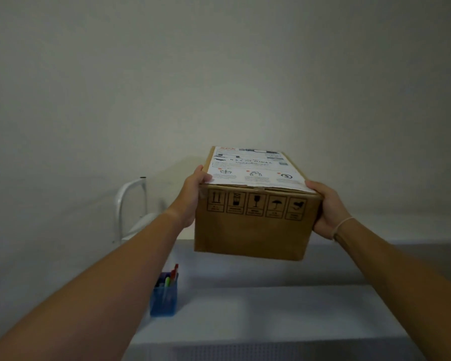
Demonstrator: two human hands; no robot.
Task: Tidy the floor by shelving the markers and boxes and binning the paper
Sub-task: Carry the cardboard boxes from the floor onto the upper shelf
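Fingers of left hand (193, 194) and right hand (328, 207) wrapping the two short ends of a cardboard box (253, 222), thumbs pressing onto the top edge, palms clamping inward. Holding the box in mid-air, level, clear of any surface, with its white shipping label (253, 165) facing up and the row of handling symbols (255, 204) facing the camera. Hovering above a pale shelf top (284, 308); nearer and lower left, standing on that surface, a blue pen holder (163, 299) already carrying several markers (171, 278). Showing beyond, a white metal frame (130, 204) against a plain wall (219, 74). Judging the risk: gripping by side pressure alone, so slackening could let the box slip; lowering too far left could knock over the pen holder and spill the markers.
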